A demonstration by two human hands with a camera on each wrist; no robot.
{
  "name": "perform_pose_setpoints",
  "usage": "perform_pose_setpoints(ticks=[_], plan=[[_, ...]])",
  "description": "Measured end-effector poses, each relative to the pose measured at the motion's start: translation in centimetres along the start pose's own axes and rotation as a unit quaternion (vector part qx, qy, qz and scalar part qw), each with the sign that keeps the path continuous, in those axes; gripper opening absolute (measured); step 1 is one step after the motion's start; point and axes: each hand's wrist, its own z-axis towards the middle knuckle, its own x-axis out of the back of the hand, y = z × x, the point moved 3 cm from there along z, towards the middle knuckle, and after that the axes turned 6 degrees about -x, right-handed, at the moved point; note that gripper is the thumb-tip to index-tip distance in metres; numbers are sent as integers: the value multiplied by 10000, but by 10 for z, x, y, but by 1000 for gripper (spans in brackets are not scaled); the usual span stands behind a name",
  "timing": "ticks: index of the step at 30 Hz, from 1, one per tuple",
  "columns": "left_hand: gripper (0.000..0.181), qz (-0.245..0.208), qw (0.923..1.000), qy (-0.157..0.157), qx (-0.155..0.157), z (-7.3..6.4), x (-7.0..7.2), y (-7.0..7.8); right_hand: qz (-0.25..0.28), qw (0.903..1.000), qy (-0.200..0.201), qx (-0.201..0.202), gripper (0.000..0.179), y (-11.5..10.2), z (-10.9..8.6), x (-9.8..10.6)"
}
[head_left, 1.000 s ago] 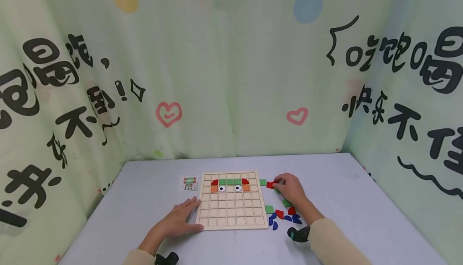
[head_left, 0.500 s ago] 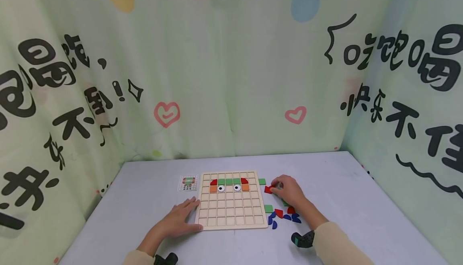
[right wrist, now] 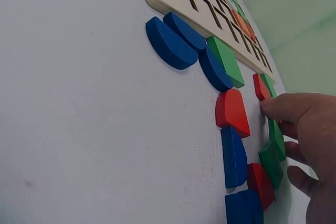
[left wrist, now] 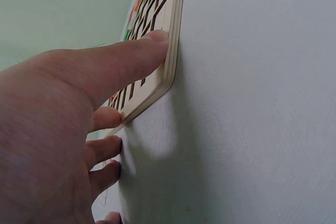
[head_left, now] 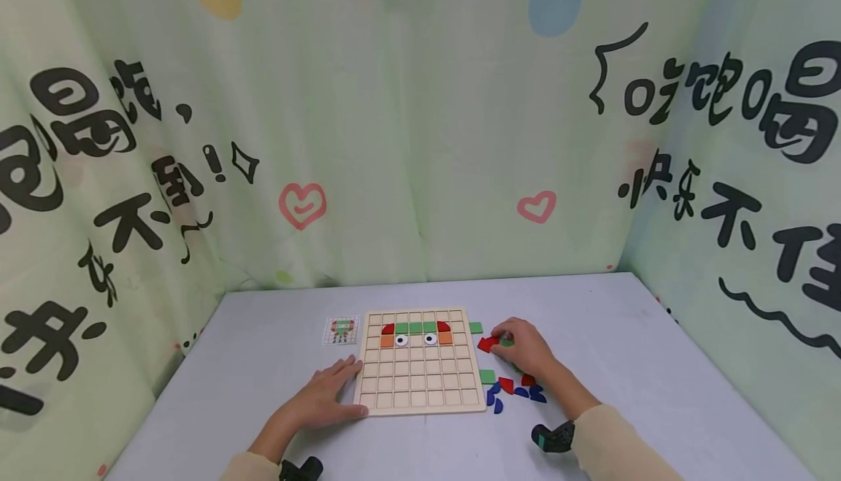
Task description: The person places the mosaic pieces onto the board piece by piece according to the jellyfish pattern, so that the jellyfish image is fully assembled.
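A wooden grid board [head_left: 420, 383] lies on the table with green, red and orange pieces and two eye pieces in its upper rows. My left hand [head_left: 326, 395] rests at its lower left corner, fingers spread along the left edge. In the left wrist view the thumb [left wrist: 142, 51] lies straight on the board's rim. Right of the board, my right hand [head_left: 525, 346] pinches a red piece [head_left: 488, 344] with curled fingers. The thumb [right wrist: 281, 106] touches the end of that red piece in the right wrist view. A green piece [head_left: 507, 341] shows by the fingertips.
Several blue pieces [right wrist: 170, 43], a green rectangle [head_left: 487, 376] and a red piece [head_left: 506, 385] lie right of the board. Another green piece [head_left: 476, 328] is near its upper right edge. A small pattern card [head_left: 342, 331] lies to the left. Curtains [head_left: 420, 138] surround the table.
My right hand has shifted slightly towards me, and the red piece at its fingertips has moved nearer and turned. The left hand stays on the board.
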Motion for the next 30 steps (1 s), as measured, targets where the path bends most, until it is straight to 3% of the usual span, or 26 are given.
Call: perform_pose_setpoints(ticks=[15, 24, 30], plan=[[86, -31, 10000, -24, 69, -1, 3, 3, 271, 9995, 182, 25, 23, -11, -4, -3], [86, -10, 10000, 0, 42, -1, 3, 2, 162, 9988, 232, 405, 22, -28, -10, -15], [86, -34, 10000, 6, 38, -1, 1, 2, 420, 9976, 143, 534, 17, -40, -14, -23]])
